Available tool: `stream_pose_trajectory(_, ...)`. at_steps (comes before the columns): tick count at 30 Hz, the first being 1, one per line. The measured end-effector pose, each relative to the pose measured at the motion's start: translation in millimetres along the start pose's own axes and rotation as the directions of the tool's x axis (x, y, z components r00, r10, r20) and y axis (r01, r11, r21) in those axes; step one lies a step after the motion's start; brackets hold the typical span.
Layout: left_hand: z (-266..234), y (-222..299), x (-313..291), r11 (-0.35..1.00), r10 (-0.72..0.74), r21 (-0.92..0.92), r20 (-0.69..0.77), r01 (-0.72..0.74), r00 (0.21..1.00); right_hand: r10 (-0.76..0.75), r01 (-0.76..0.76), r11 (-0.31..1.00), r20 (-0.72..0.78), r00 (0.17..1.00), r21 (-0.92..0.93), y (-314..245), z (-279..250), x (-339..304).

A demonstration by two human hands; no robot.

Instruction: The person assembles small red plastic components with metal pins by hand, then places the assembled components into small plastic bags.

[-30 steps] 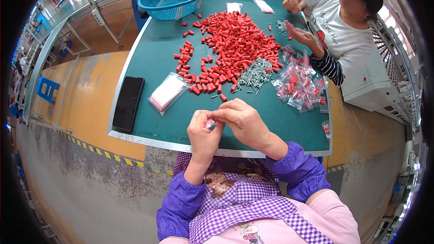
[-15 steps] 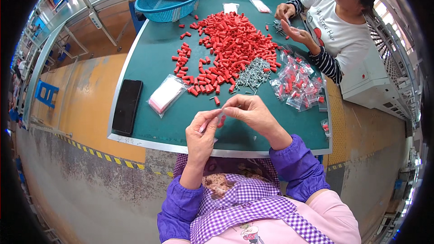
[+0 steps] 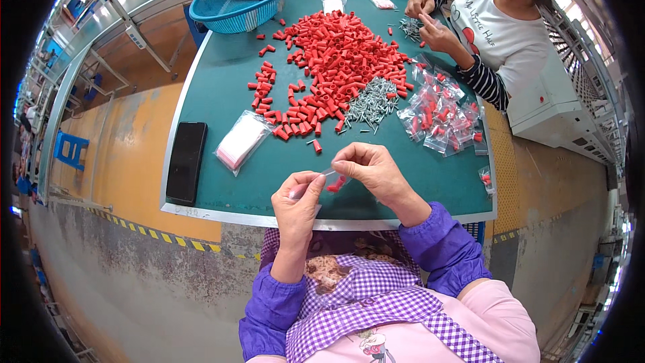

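Between my hands, over the near edge of the table, is a small clear plastic bag (image 3: 329,179) with red pieces hanging in its lower part. My left hand (image 3: 294,207) pinches one end of its top edge between thumb and fingers; something pinkish shows in that palm, too hidden to name. At the other end, my right hand (image 3: 376,173) grips the bag's edge with thumb and forefinger. Just beyond my hands lies a single red plastic sleeve (image 3: 317,147). Farther off are a heap of red sleeves (image 3: 336,60) and a pile of grey screws (image 3: 373,104).
Filled clear bags (image 3: 440,114) lie at the right. Left of my hands are a packet of flat bags (image 3: 243,141) and a black phone (image 3: 187,161). A blue basket (image 3: 208,19) stands at the far left. Across the right corner, a co-worker's hands (image 3: 430,23) hold something small.
My fingertips have drawn slightly apart, and the bag's top edge now stretches between them. The red pieces in it hang a little farther right. The head view has shifted slightly.
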State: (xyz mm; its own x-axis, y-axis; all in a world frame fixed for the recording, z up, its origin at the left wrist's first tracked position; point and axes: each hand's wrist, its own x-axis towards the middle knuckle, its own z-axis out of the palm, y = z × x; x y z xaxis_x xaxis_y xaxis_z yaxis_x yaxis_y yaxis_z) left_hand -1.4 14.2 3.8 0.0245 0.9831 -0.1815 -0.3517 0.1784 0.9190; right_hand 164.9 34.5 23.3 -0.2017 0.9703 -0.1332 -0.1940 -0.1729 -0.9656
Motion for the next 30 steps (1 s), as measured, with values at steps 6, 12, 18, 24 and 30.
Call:
stream_pose_trajectory(6, 0.2, 3.4, -1.4, 0.994, -0.087, -0.064, 0.015, 0.087, 0.996, -0.074, 0.073, 0.996, 0.023, 0.997, 0.047, 7.3, -2.5, -3.4)
stream_pose_trajectory(12, -0.1, 0.7, 0.0, 0.991, -0.016, -0.131, 0.081, 0.027, 0.997, -0.062, 0.061, 0.996, -0.015, 0.998, -0.063, 3.1, 2.6, -8.7)
stream_pose_trajectory(18, 2.3, -5.5, -3.9, 0.997, 0.018, -0.070, 0.082, -0.012, 0.996, -0.245, 0.213, 0.874, -0.017, 0.969, -0.437, -9.7, 18.2, -19.0)
stream_pose_trajectory(24, 5.7, -5.8, -2.7, 0.921, -0.134, -0.334, 0.218, 0.203, 0.967, -0.382, 0.251, 0.847, -0.209, 0.900, -0.469, -13.1, 3.1, -29.5)
stream_pose_trajectory(30, 0.1, -6.9, 4.6, 0.751, -0.099, -0.615, 0.257, 0.241, 0.961, -0.836, 0.113, 0.349, -0.254, 0.486, -0.930, -47.3, -55.7, -28.9)
